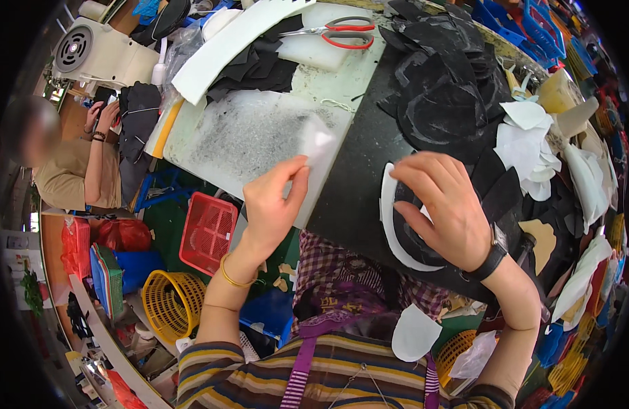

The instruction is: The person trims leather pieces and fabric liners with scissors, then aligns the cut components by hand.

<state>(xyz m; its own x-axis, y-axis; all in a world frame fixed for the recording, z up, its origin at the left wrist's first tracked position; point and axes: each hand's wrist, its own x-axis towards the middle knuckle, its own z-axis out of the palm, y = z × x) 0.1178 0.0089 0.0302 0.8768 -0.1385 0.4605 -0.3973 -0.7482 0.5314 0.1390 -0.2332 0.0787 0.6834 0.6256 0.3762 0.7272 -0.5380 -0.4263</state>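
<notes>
My left hand (277, 201) is raised over the near edge of the pale work board (239, 129), thumb and forefinger pinched together. At their tips is a small, thin white piece (316, 138), smeared by motion. My right hand (447, 204) is above the black mat (355, 177), fingers curved and thumb apart from them. Its fingertips reach the upper end of a curved white strip (391, 235), which lies along the edge of a black piece partly hidden under the hand. Whether the fingertips touch the strip is hard to tell.
Red-handled scissors (348, 33) lie at the back beside a long white curved piece (236, 44). Black cut pieces (444, 88) pile up at the far right, white ones (529, 146) beside them. Baskets (171, 307) stand at lower left; a co-worker (79, 163) sits left.
</notes>
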